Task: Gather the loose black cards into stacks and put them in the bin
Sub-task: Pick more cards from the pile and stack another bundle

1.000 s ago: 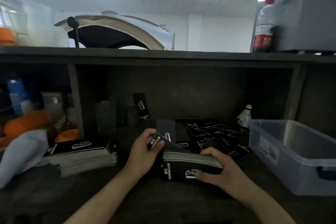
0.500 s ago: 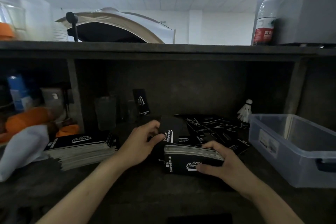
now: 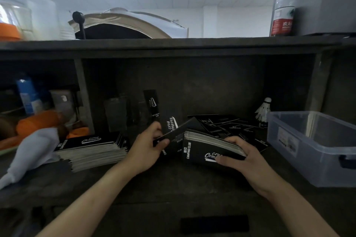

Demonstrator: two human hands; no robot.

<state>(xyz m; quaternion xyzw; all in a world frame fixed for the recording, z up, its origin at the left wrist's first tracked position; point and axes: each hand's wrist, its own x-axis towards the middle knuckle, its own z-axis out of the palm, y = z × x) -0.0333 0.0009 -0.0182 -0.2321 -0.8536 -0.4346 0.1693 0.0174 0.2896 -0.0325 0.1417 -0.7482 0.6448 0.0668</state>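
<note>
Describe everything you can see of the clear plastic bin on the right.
The bin is a rectangular tub of translucent bluish plastic, open-topped. A pale label sits on its left wall, a dark handle on its near end. It stands upright on the dark desk, right of the loose cards. The left hand and right hand do not touch it.

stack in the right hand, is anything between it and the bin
Nothing tall. The stack in the right hand sits left of the open-topped bin; only loose cards lie flat between and behind, likely easy to lift over. The shuttlecock stands by the bin's far corner, off the path.
</note>
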